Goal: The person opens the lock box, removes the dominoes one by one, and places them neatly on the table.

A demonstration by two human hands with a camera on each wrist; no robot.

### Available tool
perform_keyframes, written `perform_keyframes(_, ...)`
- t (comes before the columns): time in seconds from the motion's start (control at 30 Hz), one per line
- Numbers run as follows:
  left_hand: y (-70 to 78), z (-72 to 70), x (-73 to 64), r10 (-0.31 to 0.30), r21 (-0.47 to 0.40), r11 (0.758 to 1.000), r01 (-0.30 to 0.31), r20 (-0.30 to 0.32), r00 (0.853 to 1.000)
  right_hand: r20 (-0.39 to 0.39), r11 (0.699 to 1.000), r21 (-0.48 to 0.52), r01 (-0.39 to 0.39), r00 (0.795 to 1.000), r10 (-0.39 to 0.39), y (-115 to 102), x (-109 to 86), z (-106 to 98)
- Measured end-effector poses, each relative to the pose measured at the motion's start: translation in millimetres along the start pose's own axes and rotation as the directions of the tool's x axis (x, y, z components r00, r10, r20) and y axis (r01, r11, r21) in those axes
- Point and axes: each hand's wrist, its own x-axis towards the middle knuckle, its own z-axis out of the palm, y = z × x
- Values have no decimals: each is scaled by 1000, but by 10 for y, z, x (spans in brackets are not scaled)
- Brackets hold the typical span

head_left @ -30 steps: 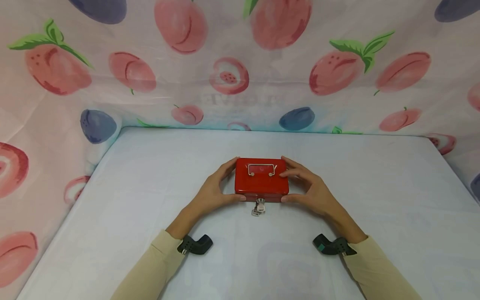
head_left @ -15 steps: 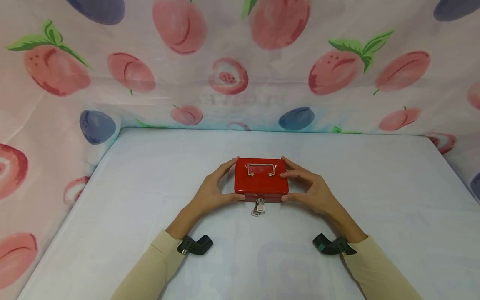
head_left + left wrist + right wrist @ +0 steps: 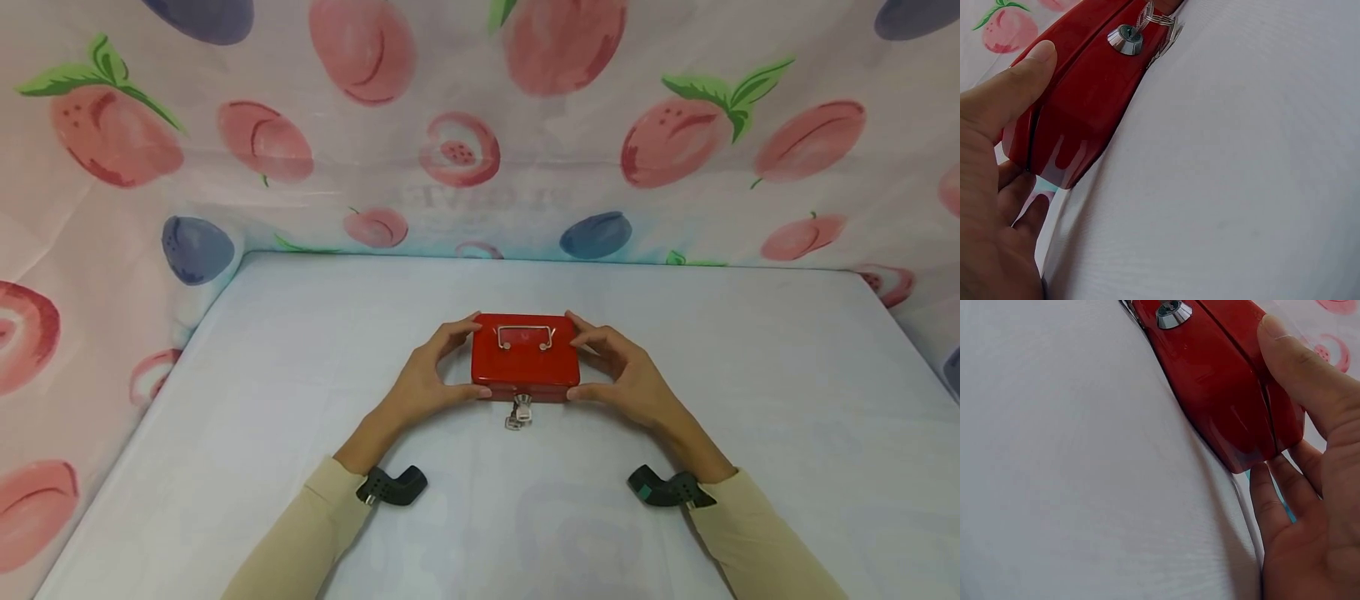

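Note:
A red metal cash box [image 3: 525, 362] with a folding wire handle [image 3: 524, 328] on its lid sits on the white table in the head view. Its lid is down. A key [image 3: 1144, 17] stands in the round silver lock [image 3: 1125, 40] on the front, and a key ring hangs from it. My left hand [image 3: 420, 387] grips the box's left end, thumb on the front edge and fingers round the back corner. On the right end my right hand [image 3: 633, 383] holds it the same way, its thumb [image 3: 1300, 369] at the front near the lid seam.
White cloth covers the tabletop [image 3: 480, 517] around the box. A fruit-printed curtain [image 3: 360, 167] hangs along the back and left edges. Each wrist wears a black strap mount, the left one [image 3: 393, 486] and the right one [image 3: 670, 487], near beige sleeves.
The right index finger has shifted from the lid's top toward its right edge. Both hands stay at the box's ends, and the box itself has hardly moved.

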Motion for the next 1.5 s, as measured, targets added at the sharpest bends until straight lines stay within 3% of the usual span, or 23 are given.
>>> perform_keyframes(0.1,45,-14,2,-8,-26,1000,8,2,1000,5,1000,1,-14,1000,14,-39,9,4)
perform_keyframes(0.33,315,-80,-1,-12,-86,996,12,8,1000,13,1000,18,-17,1000,17,-265,31,47)
perform_keyframes(0.43,351,-90,0,-27,-93,995,28,11,1000,17,1000,16,-13,1000,13,-244,36,45)
perform_keyframes(0.5,354,-92,-2,-35,-105,994,36,10,999,12,1000,26,-8,1000,8,-176,36,35)
perform_keyframes(0.73,-1,-16,-23,-12,-95,995,10,-23,1000,-4,999,52,-5,1000,5,-216,30,47)
perform_keyframes(0.9,102,-30,-31,11,-82,997,-11,-12,1000,-17,998,59,-8,1000,9,-61,19,36)
perform_keyframes(1.1,315,-76,-32,60,-81,995,-61,-6,998,-35,998,60,3,999,0,-82,15,58)
perform_keyframes(1.3,336,-74,-24,98,-73,992,-102,-57,994,-48,998,53,40,998,-37,-290,20,101)
perform_keyframes(1.5,321,-57,-9,121,-62,990,-126,-76,990,-33,999,32,26,999,-25,-397,5,98)
